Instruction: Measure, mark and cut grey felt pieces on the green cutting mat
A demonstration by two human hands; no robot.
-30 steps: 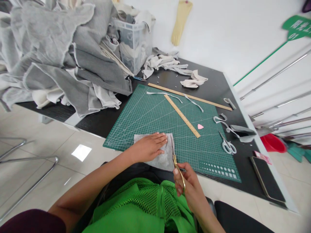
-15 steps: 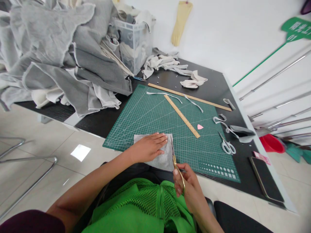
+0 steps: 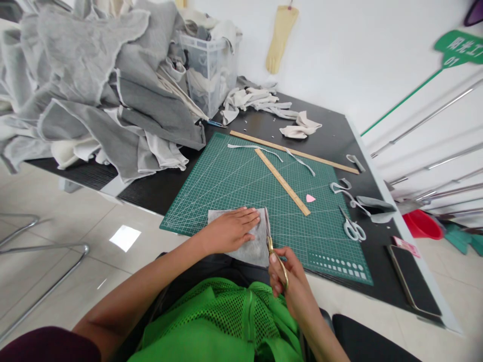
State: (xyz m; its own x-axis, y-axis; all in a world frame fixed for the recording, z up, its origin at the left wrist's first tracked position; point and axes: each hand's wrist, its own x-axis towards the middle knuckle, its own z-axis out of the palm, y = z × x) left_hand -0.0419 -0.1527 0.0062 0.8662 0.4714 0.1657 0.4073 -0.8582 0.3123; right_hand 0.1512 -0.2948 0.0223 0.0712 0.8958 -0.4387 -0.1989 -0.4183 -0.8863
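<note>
A piece of grey cloth [image 3: 257,250] lies at the front edge of the green cutting mat [image 3: 226,176], partly hanging over it. My left hand [image 3: 236,229] rests flat on the cloth, fingers stretched out to the right. In my right hand [image 3: 287,274] is a pair of gold-handled scissors [image 3: 270,246], fingers wrapped round the handles. Their blades lie along the right edge of the cloth, pointing away from me. Whether the cloth sits between the blades is hard to make out.
On the mat lie a long wooden ruler [image 3: 294,152], a shorter ruler [image 3: 282,181], pink chalk [image 3: 310,198] and white-handled scissors [image 3: 353,230]. A phone [image 3: 413,279] is at right. Grey cloth [image 3: 83,75] is heaped at left beside a clear plastic bin [image 3: 211,75].
The scissors in my right hand have shifted slightly left, and their blades now show more along the cloth's edge. My left hand stays in place on the cloth.
</note>
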